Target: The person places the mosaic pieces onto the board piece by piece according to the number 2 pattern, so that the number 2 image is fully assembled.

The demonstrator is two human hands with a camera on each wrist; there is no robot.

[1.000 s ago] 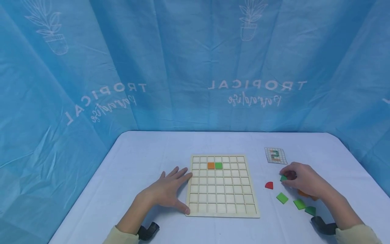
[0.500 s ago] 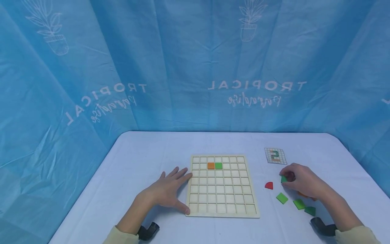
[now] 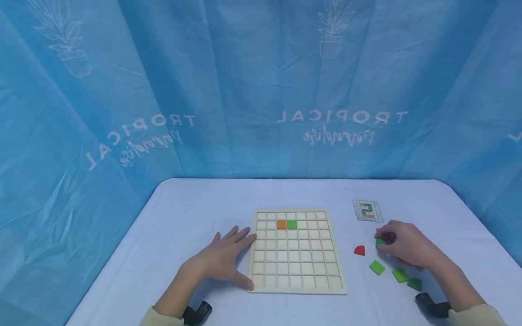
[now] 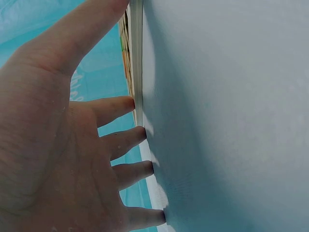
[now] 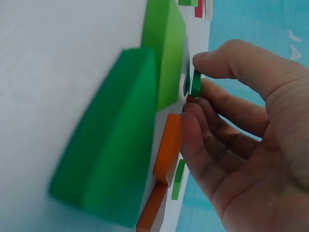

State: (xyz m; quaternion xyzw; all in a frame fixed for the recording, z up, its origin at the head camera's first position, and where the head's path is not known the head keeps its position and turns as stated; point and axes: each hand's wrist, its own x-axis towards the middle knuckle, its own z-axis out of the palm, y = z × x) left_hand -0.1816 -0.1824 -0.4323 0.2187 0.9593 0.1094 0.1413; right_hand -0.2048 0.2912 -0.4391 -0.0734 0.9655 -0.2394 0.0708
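My left hand (image 3: 220,258) lies with its fingers spread at the left side of a pale wooden grid board (image 3: 299,256). Its thumb and a fingertip touch the board's edge, which also shows in the left wrist view. On the board's second row sit an orange square tile (image 3: 282,224) and a green square tile (image 3: 292,224), side by side. To the right of the board, my right hand (image 3: 408,244) pinches a dark green tile (image 5: 196,84) between thumb and index finger, close over the table. The other right fingers curl loosely below it.
Around the right hand lie a red quarter-circle tile (image 3: 360,250), light green tiles (image 3: 377,267), a dark green tile (image 3: 415,284) and orange tiles (image 5: 168,147) partly under the hand. Behind them is a pattern card (image 3: 368,211) with a gridded figure. A blue printed curtain (image 3: 244,90) hangs behind the table.
The dark green tile has shifted slightly between my right thumb and index finger. My left hand keeps its place at the board. The head view has tilted a little.
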